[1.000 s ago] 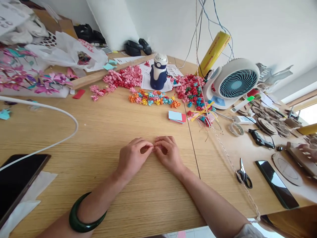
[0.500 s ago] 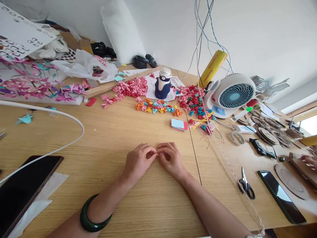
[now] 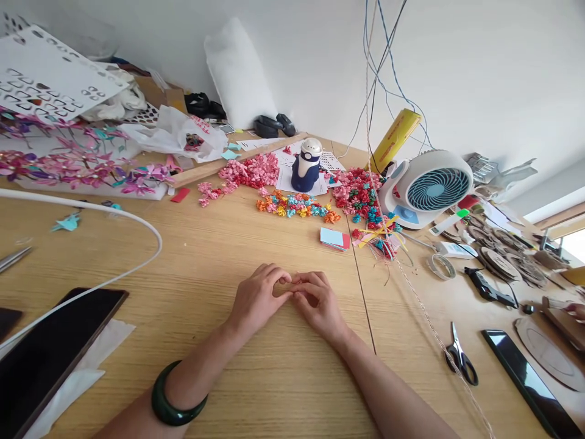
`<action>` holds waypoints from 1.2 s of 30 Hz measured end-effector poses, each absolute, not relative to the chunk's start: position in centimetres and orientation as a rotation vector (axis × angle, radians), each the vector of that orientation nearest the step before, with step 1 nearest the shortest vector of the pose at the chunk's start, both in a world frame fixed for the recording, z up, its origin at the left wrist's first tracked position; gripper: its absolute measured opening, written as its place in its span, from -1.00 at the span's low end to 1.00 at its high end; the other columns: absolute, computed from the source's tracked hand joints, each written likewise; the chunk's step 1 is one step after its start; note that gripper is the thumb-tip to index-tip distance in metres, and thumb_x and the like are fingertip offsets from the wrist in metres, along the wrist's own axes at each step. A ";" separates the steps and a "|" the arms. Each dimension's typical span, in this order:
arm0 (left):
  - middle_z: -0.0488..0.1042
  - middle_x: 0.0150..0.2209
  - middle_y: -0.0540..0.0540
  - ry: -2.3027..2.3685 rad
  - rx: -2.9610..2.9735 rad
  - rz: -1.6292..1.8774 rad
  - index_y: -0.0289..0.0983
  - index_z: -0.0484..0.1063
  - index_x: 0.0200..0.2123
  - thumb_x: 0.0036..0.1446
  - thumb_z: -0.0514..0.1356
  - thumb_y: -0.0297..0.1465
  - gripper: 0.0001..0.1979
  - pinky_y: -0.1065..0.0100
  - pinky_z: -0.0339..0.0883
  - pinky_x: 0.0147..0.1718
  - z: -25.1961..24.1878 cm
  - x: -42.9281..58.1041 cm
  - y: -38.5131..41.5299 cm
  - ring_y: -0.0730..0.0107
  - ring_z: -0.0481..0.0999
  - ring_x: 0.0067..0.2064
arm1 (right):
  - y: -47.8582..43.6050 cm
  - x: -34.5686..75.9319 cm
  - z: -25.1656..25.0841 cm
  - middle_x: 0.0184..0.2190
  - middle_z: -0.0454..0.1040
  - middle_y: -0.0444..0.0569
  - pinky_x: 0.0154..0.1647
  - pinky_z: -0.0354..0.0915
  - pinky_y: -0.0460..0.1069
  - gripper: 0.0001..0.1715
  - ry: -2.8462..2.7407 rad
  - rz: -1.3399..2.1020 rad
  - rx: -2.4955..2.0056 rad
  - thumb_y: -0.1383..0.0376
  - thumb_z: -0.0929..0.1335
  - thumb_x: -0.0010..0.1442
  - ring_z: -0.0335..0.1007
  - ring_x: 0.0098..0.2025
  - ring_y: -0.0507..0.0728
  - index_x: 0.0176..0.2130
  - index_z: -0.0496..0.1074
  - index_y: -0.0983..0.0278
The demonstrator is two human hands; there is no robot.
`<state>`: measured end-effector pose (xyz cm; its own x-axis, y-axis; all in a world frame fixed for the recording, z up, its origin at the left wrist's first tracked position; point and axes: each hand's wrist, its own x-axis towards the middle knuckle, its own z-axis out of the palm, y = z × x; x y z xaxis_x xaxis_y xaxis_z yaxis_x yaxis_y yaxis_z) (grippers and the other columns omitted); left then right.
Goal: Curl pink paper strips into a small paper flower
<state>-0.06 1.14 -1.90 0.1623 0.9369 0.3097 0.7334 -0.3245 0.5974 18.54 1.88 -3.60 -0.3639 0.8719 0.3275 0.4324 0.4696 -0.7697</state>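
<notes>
My left hand (image 3: 260,299) and my right hand (image 3: 320,305) meet fingertip to fingertip above the wooden table (image 3: 205,256). Both are closed in a pinch, thumb against fingers. Whatever lies between the tips is too small or too hidden to make out. Beyond the hands is a small stack of light blue and red paper pieces (image 3: 334,238). Behind that stretches a row of orange, yellow and blue curled flowers (image 3: 297,206), with heaps of pink flowers (image 3: 256,171) and red flowers (image 3: 359,189) on either side. A dark green bangle (image 3: 176,396) circles my left forearm.
A blue-and-white bottle (image 3: 306,167) and a white fan (image 3: 429,189) stand at the back. Scissors (image 3: 459,360) and a phone (image 3: 530,378) lie right; a black tablet (image 3: 59,353) lies left. A white cable (image 3: 150,225) and a twisted cord (image 3: 425,311) cross the table. Another person's hand (image 3: 576,311) shows far right.
The view has shifted a little, so the table's things sit slightly lower and further right. My hands stay pinched together, with a small change in the fingers' bend.
</notes>
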 end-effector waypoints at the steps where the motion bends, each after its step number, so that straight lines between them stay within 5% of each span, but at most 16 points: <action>1: 0.62 -0.22 0.03 1.592 2.143 0.923 -0.16 0.49 -0.27 0.12 0.39 -0.54 -0.80 0.30 0.45 -0.22 -1.9 -0.1 1.2 0.26 0.62 -0.14 | 1.8 18.5 -3.6 -0.08 0.63 -0.01 0.14 0.41 0.19 -0.80 -1.976 0.758 -1.077 0.37 0.40 0.30 0.44 0.07 0.20 -0.21 0.65 0.13; 12: 0.62 -0.17 0.00 1.526 2.461 0.933 -0.18 0.47 -0.18 0.10 0.43 -0.49 -0.74 0.29 0.46 -0.23 -2.1 -0.4 1.3 0.25 0.63 -0.11 | 2.8 19.3 -4.0 -0.13 0.65 -0.01 0.15 0.43 0.20 -0.88 -1.948 0.940 -1.078 0.25 0.49 0.25 0.48 0.05 0.21 -0.36 0.63 0.12; 18: 0.61 -0.20 -0.04 1.439 2.608 0.975 -0.23 0.50 -0.18 0.11 0.43 -0.47 -0.77 0.28 0.46 -0.29 -1.8 -0.5 1.2 0.22 0.64 -0.15 | 3.1 19.6 -3.5 -0.20 0.65 0.01 0.05 0.45 0.18 -0.72 -1.955 1.020 -1.034 0.06 0.48 0.26 0.53 -0.05 0.20 -0.39 0.61 0.15; 26: 0.60 -0.11 -0.07 1.263 1.812 1.048 -0.18 0.55 -0.04 0.11 0.39 -0.39 -0.68 0.40 0.52 -0.39 -2.5 -0.1 1.5 0.46 0.55 -0.40 | 2.6 18.6 -3.5 -0.20 0.63 0.06 0.13 0.43 0.17 -0.58 -1.738 1.072 -1.084 -0.04 0.40 0.33 0.55 -0.02 0.18 -0.36 0.56 0.21; 30: 0.66 -0.25 -0.11 1.154 1.342 1.061 -0.28 0.61 -0.14 0.06 0.40 -0.24 -0.68 0.43 0.49 -0.51 -2.4 0.3 1.3 0.37 0.60 -0.38 | 2.5 18.5 -3.6 -0.26 0.59 0.00 0.06 0.43 0.12 -0.63 -1.532 1.197 -1.092 0.00 0.49 0.23 0.51 -0.10 0.13 -0.38 0.58 0.23; 36: 0.53 -0.47 -0.03 1.098 0.905 1.029 -0.31 0.64 -0.43 0.05 0.43 -0.26 -0.79 0.48 0.46 -0.55 -1.4 0.5 0.8 0.53 0.42 -0.50 | 2.7 18.1 -3.3 -0.26 0.56 -0.06 0.00 0.41 0.07 -0.72 -1.321 1.351 -1.044 0.08 0.54 0.17 0.46 -0.16 0.08 -0.43 0.61 0.21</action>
<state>0.51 0.80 -1.39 0.1306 0.9576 -0.2568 -0.1945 0.2788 0.9404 18.14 2.70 -3.33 -0.1913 0.9808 0.0389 -0.0608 0.0278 -0.9978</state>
